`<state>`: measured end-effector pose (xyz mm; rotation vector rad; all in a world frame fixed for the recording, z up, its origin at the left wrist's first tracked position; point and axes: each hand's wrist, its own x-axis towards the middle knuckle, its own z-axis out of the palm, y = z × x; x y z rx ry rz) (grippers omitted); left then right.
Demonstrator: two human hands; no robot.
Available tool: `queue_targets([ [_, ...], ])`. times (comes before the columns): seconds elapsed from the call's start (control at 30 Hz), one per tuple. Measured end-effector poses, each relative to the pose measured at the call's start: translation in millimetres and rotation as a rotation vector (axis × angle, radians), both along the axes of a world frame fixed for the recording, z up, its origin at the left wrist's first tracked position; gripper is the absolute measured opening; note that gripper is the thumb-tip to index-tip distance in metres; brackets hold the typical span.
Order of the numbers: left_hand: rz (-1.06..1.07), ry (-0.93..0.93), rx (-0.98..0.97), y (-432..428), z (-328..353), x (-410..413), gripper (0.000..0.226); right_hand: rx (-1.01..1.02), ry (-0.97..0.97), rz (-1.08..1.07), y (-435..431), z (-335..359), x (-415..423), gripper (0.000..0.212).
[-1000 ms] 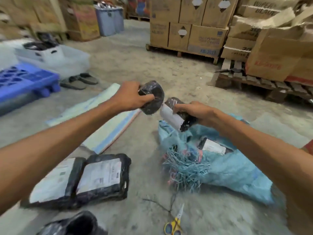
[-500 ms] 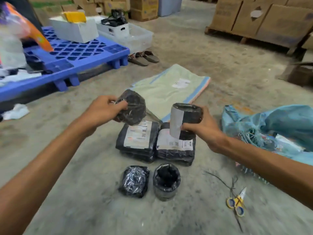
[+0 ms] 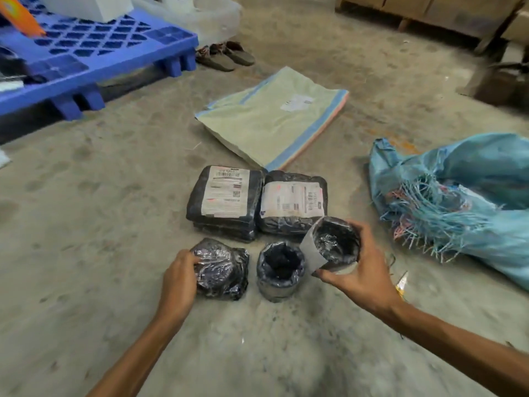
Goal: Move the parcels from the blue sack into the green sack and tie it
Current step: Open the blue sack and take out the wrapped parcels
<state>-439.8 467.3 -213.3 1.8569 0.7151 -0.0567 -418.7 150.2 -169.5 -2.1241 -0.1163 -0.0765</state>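
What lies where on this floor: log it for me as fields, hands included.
left hand: grips black wrapped parcel, low at the floor
right hand: holds round labelled parcel
on floor: left flat parcel, right flat parcel, middle round parcel
green sack: flat, beyond the parcels
blue sack: crumpled, on the right, frayed mouth

Parcels (image 3: 226,196) lie before the folded sack (image 3: 272,118), left of the crumpled sack (image 3: 458,196).

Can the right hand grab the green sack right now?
Probably not yet: the right hand grips a round parcel, and the green sack lies beyond the labelled parcels.
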Motion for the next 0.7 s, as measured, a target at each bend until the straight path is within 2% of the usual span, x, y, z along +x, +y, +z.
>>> queue_targets([
  [0.17, 0.103, -0.03, -0.022, -30, -12, -3, 0.023, -0.037, 0.068, 0.0, -6, -26, -19, 0.089],
  [0.23, 0.071, -0.02, 0.014, -37, -16, -4, 0.022, -0.04, 0.097, 0.025, -4, -38, -19, 0.087],
  [0.37, -0.025, -0.142, 0.407, -41, -19, -7, 0.04, -0.069, 0.161, 0.058, -3, -55, -14, 0.094],
  [0.47, -0.099, -0.377, 0.584, -54, 15, 9, 0.054, -0.139, 0.172, 0.112, -12, -50, -11, 0.102],
  [0.53, -0.194, -0.555, 0.588, -76, 50, 30, 0.051, -0.242, 0.175, 0.168, -24, -34, -8, 0.114],
  [0.6, -0.32, -0.695, 0.539, -112, 89, 53, 0.044, -0.3, 0.159, 0.201, -44, -9, 0, 0.115],
  [0.7, -0.557, -0.78, 0.426, -179, 133, 86, 0.041, -0.384, 0.008, 0.16, -87, 40, 21, 0.089],
])
